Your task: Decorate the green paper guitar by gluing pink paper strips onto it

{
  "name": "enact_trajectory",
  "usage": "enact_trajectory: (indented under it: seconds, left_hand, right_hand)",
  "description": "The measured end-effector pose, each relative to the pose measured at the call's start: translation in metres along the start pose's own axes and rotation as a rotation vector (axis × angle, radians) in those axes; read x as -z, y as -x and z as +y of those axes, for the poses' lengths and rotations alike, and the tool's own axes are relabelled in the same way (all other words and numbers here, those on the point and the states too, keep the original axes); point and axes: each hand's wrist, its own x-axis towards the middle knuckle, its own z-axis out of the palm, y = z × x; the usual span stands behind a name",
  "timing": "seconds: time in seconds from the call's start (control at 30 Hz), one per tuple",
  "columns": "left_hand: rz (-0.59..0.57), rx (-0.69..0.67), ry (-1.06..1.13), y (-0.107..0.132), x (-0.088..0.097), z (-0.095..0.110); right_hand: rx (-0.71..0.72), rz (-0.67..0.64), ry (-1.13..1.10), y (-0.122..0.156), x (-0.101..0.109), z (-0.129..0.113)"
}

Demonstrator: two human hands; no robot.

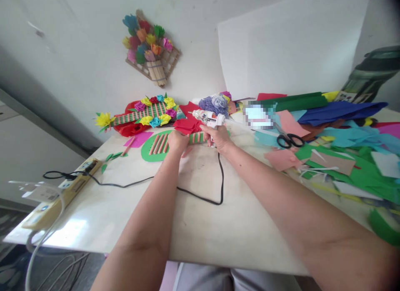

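Note:
My right hand (219, 137) is closed round the handle of a white glue gun (206, 116), whose nozzle points left over the work. My left hand (176, 141) rests with curled fingers on a green paper oval (149, 154) that carries several pink paper rolls (158, 143). Whether the left fingers pinch one of the rolls is hidden. A pile of red paper petals (186, 125) lies just behind both hands. The gun's black cord (218, 186) loops across the tabletop toward me.
A power strip (62, 189) sits at the table's left edge. A finished paper-flower piece (146, 111) lies at the back left. Black scissors (289, 140) and heaps of coloured paper scraps (343, 157) cover the right side. Another flower craft (150, 47) hangs on the wall.

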Motion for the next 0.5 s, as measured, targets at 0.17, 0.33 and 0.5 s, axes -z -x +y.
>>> enact_trajectory:
  seconds: [0.17, 0.33, 0.5]
  left_hand:
    - [0.007, -0.008, 0.031, -0.0005, -0.0009, -0.0009]
    - [-0.014, -0.026, 0.016, -0.0022, -0.0015, -0.0010]
    - [-0.018, -0.025, -0.007, -0.0002, 0.0023, 0.0021]
  right_hand:
    - [0.003, -0.002, -0.015, -0.0007, 0.0002, 0.0010]
    - [-0.016, 0.012, -0.040, -0.0028, 0.0008, 0.0017]
    - [-0.033, 0.026, -0.081, -0.0049, 0.0023, -0.0031]
